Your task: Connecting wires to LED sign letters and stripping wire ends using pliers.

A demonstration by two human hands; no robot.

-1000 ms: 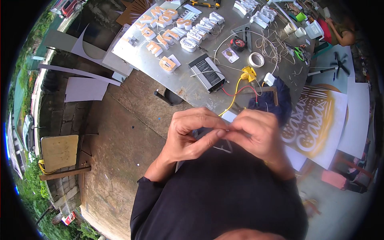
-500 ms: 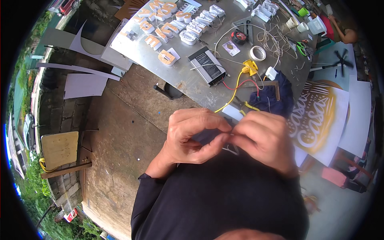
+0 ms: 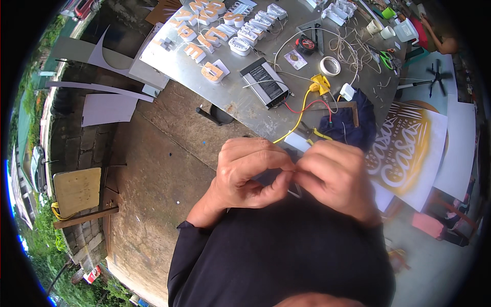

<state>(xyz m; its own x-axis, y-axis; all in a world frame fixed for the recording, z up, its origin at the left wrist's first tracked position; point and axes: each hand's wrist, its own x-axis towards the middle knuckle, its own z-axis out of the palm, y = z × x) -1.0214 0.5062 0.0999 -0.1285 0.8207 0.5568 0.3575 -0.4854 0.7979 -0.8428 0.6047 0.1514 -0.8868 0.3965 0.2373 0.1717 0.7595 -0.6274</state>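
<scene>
My left hand (image 3: 249,174) and my right hand (image 3: 335,176) meet fingertip to fingertip in front of my dark shirt, short of the table's near edge. Thumb and forefinger are pinched on each. A thin white wire (image 3: 295,193) shows just under the joined fingertips; its gripped part is mostly hidden by the fingers. Beyond the hands, yellow-handled pliers (image 3: 321,135) lie at the table edge, partly covered. A silver-and-black power supply box (image 3: 265,83) with red and yellow leads sits farther off, near a yellow socket (image 3: 320,84).
On the metal table (image 3: 232,97) stand channel letters (image 3: 239,46), a tape measure (image 3: 305,45), a tape roll (image 3: 330,66), tangled cable (image 3: 353,51), green-handled scissors (image 3: 386,60) and a dark blue cloth (image 3: 337,125). A printed sign (image 3: 409,153) lies right. Another person (image 3: 440,41) is at far right.
My hands stay nearly in place, fingertips still pressed together with small finger movements. The white wire below them has shifted slightly and shows less of its loop.
</scene>
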